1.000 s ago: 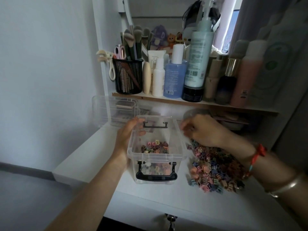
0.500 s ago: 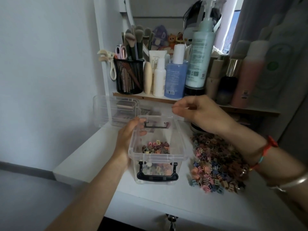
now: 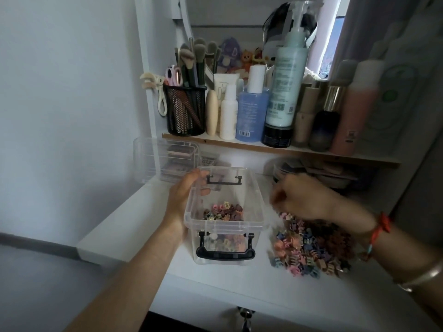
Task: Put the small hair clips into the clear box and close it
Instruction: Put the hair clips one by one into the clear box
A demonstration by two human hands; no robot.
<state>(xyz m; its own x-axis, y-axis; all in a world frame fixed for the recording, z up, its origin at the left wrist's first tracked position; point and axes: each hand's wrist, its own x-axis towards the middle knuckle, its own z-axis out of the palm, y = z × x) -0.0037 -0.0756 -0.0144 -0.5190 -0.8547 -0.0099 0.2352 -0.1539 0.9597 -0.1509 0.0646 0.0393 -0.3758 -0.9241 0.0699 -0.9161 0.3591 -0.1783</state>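
The clear box (image 3: 225,228) with black handles stands open on the white table (image 3: 215,283). Several small coloured hair clips (image 3: 223,212) lie on its bottom. My left hand (image 3: 182,195) grips the box's left wall, thumb hooked over the rim near the far handle. A large pile of hair clips (image 3: 311,248) lies on the table right of the box. My right hand (image 3: 304,197) hovers low over the far end of that pile, fingers pointing down towards it. The hand is blurred, so I cannot see whether it holds any clips.
A clear plastic case (image 3: 165,159) stands behind the box at the left, under a wooden shelf (image 3: 263,149). The shelf carries a black mesh cup (image 3: 185,111) of brushes and several bottles (image 3: 285,92). More flat items lie under the shelf at the right.
My right hand has dropped from above the box's far right corner back down to the pile of clips. My left hand and the box have stayed put.
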